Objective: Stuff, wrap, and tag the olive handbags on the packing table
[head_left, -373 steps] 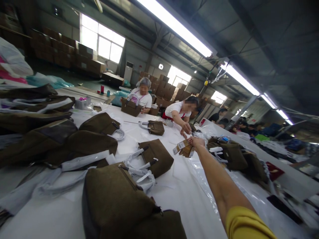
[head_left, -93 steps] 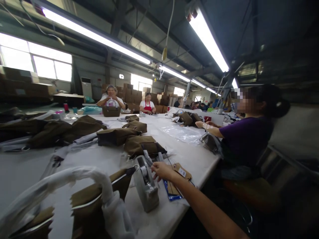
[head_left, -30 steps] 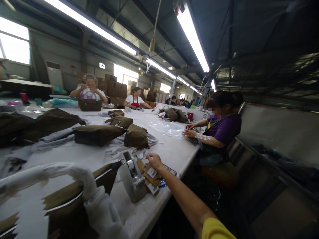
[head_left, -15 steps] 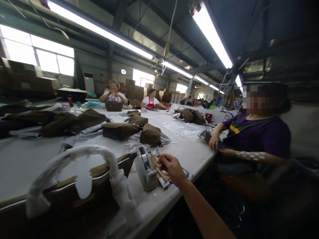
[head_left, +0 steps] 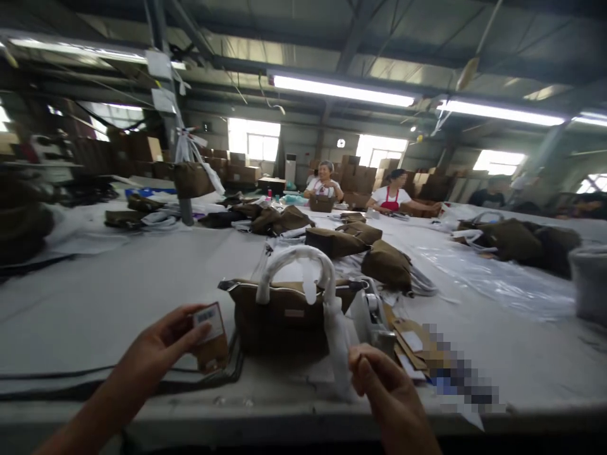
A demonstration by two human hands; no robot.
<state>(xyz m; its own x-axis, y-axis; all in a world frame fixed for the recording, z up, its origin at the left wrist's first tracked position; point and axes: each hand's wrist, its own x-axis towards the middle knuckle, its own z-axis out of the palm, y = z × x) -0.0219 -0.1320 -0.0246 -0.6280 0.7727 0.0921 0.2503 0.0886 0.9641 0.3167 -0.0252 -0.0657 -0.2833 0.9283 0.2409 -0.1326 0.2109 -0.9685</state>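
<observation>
A brown hang tag with a white barcode sticker (head_left: 207,325) is pinched in my left hand (head_left: 173,338), left of a dark olive handbag (head_left: 279,325). The bag stands upright, its handles (head_left: 296,256) wrapped in white padding. A white wrapped strip (head_left: 337,344) hangs down its right side. My right hand (head_left: 386,385) is beside that strip, thumb and fingers pinched together; anything between them is too small to make out. Behind this hand are a grey tape dispenser (head_left: 374,313) and a pile of brown tags (head_left: 412,344).
More olive bags (head_left: 386,265) lie across the white table (head_left: 156,272). Clear plastic sheeting (head_left: 493,284) spreads at right. A dark strap (head_left: 190,385) lies along the front left. A post (head_left: 186,212) rises at the left. Two people (head_left: 325,186) work at the far side.
The view has swung left, centring the handbag. My left hand has come into view with a tag. My right hand, still pinched, is now nearer the bag's right side.
</observation>
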